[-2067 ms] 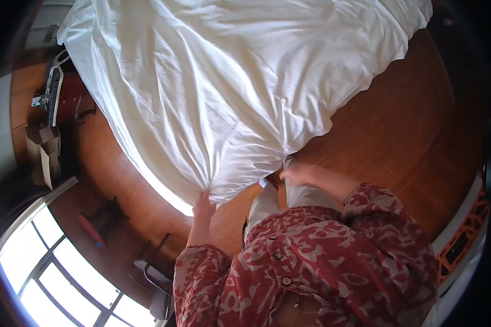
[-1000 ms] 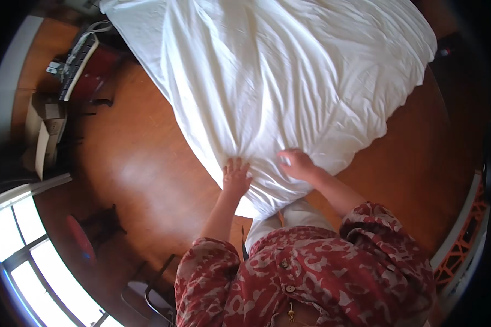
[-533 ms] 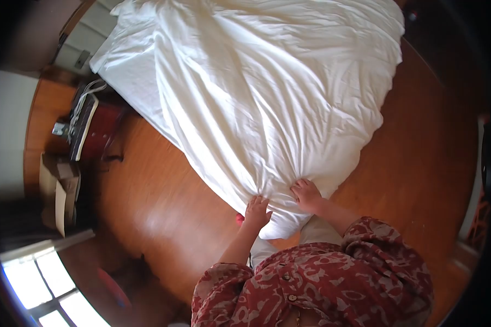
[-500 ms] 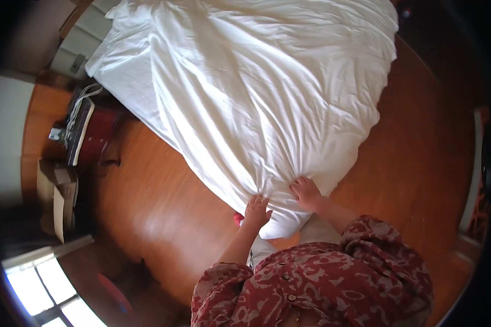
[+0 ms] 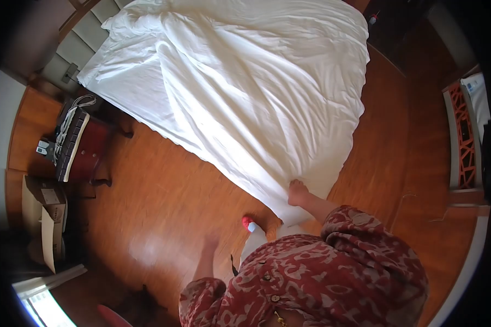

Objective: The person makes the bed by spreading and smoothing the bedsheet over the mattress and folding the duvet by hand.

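A wrinkled white duvet (image 5: 267, 92) spreads over the bed, its near corner drawn down to my legs. At that near end, my right hand (image 5: 298, 193) has its fingers curled into the cloth, with folds fanning away from it. My left hand (image 5: 210, 243) is off the duvet, over the wooden floor to the left of my body. Motion smears its fingers, and nothing can be made out in it. A flatter white sheet (image 5: 128, 92) shows along the bed's left side.
A dark red nightstand (image 5: 87, 150) with cables on top stands left of the bed. Below it is an open cardboard box (image 5: 50, 218). My red shoe (image 5: 247, 222) shows on the wooden floor (image 5: 158, 201). An orange lattice panel (image 5: 463, 136) stands at right.
My left hand has let go of the duvet and swung left and down. My right hand stays on the cloth, slightly left of before. The view has shifted, showing more floor.
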The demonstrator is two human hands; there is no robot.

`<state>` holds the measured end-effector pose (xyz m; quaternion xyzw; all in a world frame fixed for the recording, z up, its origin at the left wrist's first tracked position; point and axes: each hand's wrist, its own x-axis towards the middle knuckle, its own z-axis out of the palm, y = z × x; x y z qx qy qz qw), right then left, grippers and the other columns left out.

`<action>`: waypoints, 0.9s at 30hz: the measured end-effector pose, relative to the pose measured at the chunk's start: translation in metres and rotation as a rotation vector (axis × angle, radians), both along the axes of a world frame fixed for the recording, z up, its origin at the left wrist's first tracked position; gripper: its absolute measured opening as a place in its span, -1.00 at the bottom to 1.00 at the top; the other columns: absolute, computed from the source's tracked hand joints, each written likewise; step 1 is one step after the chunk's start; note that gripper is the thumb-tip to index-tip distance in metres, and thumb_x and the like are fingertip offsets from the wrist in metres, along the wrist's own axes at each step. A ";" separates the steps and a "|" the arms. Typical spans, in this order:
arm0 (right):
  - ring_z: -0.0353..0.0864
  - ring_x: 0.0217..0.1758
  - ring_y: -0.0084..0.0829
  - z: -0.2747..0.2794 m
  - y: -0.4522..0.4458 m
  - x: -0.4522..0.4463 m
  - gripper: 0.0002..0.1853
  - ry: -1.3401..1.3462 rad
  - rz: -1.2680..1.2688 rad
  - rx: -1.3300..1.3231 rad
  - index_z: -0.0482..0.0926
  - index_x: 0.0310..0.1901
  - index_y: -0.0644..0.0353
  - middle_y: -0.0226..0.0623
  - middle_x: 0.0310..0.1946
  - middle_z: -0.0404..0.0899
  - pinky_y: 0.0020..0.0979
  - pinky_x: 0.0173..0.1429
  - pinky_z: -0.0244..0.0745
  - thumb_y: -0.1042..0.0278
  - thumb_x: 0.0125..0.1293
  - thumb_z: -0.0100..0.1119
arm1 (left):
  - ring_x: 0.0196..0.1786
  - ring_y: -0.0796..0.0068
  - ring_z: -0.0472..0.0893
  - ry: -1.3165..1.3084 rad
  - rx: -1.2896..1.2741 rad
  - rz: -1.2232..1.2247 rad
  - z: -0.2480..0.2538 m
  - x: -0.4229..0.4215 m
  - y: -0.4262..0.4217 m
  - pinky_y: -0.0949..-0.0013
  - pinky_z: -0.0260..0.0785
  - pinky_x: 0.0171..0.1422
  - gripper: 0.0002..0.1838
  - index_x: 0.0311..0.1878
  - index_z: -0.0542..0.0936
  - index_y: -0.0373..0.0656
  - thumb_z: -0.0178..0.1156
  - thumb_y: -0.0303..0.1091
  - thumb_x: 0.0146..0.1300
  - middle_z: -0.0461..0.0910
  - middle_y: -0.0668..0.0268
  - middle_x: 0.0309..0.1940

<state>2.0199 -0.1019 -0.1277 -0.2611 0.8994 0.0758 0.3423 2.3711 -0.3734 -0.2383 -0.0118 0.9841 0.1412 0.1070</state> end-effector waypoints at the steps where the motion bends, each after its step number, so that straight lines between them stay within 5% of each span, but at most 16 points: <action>1: 0.28 0.11 -0.04 0.005 -0.005 0.000 -0.33 -0.032 -0.032 0.004 0.25 0.06 0.45 0.06 0.01 0.27 -0.18 0.14 0.29 0.21 -0.09 0.14 | -0.22 0.14 0.56 -0.266 -0.036 0.288 0.014 0.031 -0.006 0.20 0.42 -0.15 -0.74 -0.25 0.58 -0.26 0.16 -0.35 -0.04 0.57 0.01 -0.33; 2: 0.25 0.14 -0.02 0.008 -0.009 -0.002 -0.28 -0.067 -0.061 0.004 0.23 0.08 0.45 0.08 0.04 0.25 -0.19 0.18 0.26 0.17 -0.10 0.16 | -0.24 0.27 0.58 -0.233 0.255 1.120 0.049 0.038 -0.002 0.24 0.40 -0.16 -0.73 -0.25 0.58 -0.22 0.11 -0.35 -0.06 0.59 0.10 -0.33; 4: 0.20 0.21 0.01 0.007 -0.018 -0.006 -0.18 -0.113 -0.095 0.046 0.19 0.12 0.45 0.13 0.11 0.20 -0.19 0.23 0.22 0.08 -0.14 0.22 | -0.28 0.30 0.58 -0.265 0.270 1.134 0.040 0.091 -0.019 0.27 0.44 -0.23 -0.60 -0.14 0.54 -0.27 0.14 -0.28 -0.09 0.58 0.05 -0.32; 7: 0.08 0.29 0.04 -0.001 -0.030 -0.015 0.03 -0.130 -0.134 0.142 0.10 0.18 0.48 0.19 0.20 0.08 -0.15 0.27 0.16 -0.10 -0.24 0.31 | -0.45 0.33 0.59 -0.424 0.698 1.368 0.084 0.077 -0.023 0.32 0.44 -0.46 -0.59 -0.09 0.49 -0.31 0.16 -0.26 0.00 0.57 0.12 -0.43; 10: 0.09 0.27 0.10 -0.017 -0.032 -0.009 0.14 -0.033 -0.191 0.128 0.05 0.20 0.52 0.22 0.20 0.07 -0.08 0.27 0.12 -0.14 -0.33 0.35 | -0.55 0.47 0.55 -0.244 0.773 1.305 0.056 0.052 -0.048 0.45 0.38 -0.59 -0.59 -0.06 0.47 -0.29 0.18 -0.28 0.02 0.54 0.24 -0.49; 16: 0.03 0.30 0.06 -0.024 -0.041 -0.016 0.17 -0.051 -0.045 0.285 0.05 0.19 0.53 0.19 0.21 0.05 -0.12 0.29 0.08 -0.29 -0.30 0.29 | -0.60 0.58 0.50 -0.102 1.061 1.252 0.115 -0.107 -0.108 0.56 0.30 -0.61 -0.57 -0.01 0.44 -0.34 0.14 -0.32 0.05 0.52 0.26 -0.55; 21: -0.09 0.33 0.13 -0.035 -0.040 -0.005 0.15 0.014 -0.169 0.272 -0.06 0.21 0.58 0.24 0.25 -0.08 -0.03 0.33 -0.09 -0.21 -0.21 0.25 | -0.58 0.61 0.48 -0.170 1.078 1.189 0.116 -0.189 -0.195 0.56 0.28 -0.60 -0.57 0.04 0.40 -0.32 0.10 -0.36 0.08 0.50 0.31 -0.56; 23: -0.13 0.32 0.20 -0.023 -0.043 -0.009 0.12 -0.067 -0.300 0.217 -0.09 0.18 0.65 0.29 0.25 -0.15 -0.07 0.32 -0.02 -0.10 -0.17 0.28 | -0.60 0.63 0.45 -0.219 1.017 1.189 0.136 -0.230 -0.222 0.54 0.26 -0.60 -0.56 0.06 0.37 -0.32 0.09 -0.41 0.07 0.48 0.32 -0.56; 25: 0.06 0.29 0.07 -0.058 -0.036 -0.016 -0.04 -0.092 -0.298 0.380 0.16 0.15 0.50 0.17 0.21 0.09 -0.12 0.25 0.15 -0.07 -0.18 0.31 | -0.61 0.65 0.41 -0.307 1.014 1.011 0.114 -0.256 -0.269 0.54 0.25 -0.60 -0.61 -0.01 0.41 -0.30 0.09 -0.41 0.06 0.47 0.36 -0.59; 27: 0.25 0.18 -0.06 -0.046 -0.058 -0.053 -0.19 -0.463 -0.110 0.384 0.35 0.05 0.35 0.03 0.10 0.28 -0.18 0.19 0.23 -0.07 -0.19 0.32 | -0.63 0.65 0.39 -0.288 1.035 0.874 0.109 -0.283 -0.308 0.53 0.24 -0.60 -0.69 -0.10 0.46 -0.26 0.11 -0.41 0.04 0.45 0.40 -0.62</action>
